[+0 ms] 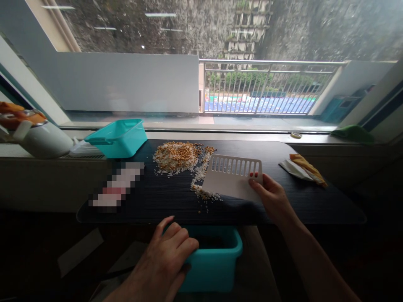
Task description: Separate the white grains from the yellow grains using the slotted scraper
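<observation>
My right hand [271,196] grips the right edge of a flat white slotted plastic scraper [229,181], its slots toward the window. The scraper's left edge meets a scattered line of white rice grains [206,195] on the dark table. Further back is a heap of rice mixed with yellow kernels [178,155]. My left hand [174,245] curls over the left rim of a teal plastic bin [214,268] below the table's front edge, index finger stretched out. The bin's dark inside shows no clear contents.
Another teal bin [126,136] stands at the table's back left, near a white pot-like object [44,138]. A blurred packet-like item [118,186] lies on the left of the black table [252,214]. A yellow and white cloth or wrapper [304,170] lies right. The window sill borders the back.
</observation>
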Tool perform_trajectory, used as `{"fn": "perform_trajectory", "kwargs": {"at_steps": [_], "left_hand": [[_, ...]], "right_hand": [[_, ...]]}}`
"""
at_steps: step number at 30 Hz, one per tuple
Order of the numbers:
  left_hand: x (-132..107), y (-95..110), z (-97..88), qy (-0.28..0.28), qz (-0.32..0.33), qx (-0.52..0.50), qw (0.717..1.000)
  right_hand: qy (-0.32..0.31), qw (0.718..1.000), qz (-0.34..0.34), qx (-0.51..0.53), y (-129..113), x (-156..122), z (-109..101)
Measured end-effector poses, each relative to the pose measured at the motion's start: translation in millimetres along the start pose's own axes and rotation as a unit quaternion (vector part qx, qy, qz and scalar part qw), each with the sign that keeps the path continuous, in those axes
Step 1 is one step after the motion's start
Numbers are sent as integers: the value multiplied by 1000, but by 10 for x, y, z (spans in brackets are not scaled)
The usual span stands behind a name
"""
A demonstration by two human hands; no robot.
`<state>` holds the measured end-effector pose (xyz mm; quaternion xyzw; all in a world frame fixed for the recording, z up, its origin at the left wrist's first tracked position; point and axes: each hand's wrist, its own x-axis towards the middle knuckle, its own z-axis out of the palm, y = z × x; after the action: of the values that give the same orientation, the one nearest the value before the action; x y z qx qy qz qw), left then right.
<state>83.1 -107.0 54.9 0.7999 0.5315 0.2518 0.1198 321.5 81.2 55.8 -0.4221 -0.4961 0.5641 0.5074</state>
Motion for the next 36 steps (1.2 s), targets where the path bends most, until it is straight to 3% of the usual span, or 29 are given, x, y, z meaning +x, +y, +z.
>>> {"fn": "perform_trajectory", "kwargs": {"at_steps": [4, 10, 16, 22, 26, 29, 36], "left_hand": [[1, -4, -10, -8, -5, 3, 1000], [-4, -10, -10, -2, -9, 0, 1000], [-8, -3, -16, -2, -11, 1, 1000], [-81, -28, -78, 6, -16, 6, 1000], [-147, -62, -175, 8, -32, 19, 999], [-201, -85, -244, 0, -42, 46, 998], [-258, -154, -255, 3, -47, 53, 997]], "right_hand": [[-21, 999, 15, 19, -15, -18, -15], [36, 999, 3, 5, -57, -111, -79], [10, 1000, 24, 15, -87, -197, -92], [5, 1000, 9, 6, -76, -216, 107], [-31, 999, -28, -15, 15, -174, 318], [-21, 997, -57, -49, 91, -115, 436], [-33, 995, -48, -76, 41, -170, 445]]}}
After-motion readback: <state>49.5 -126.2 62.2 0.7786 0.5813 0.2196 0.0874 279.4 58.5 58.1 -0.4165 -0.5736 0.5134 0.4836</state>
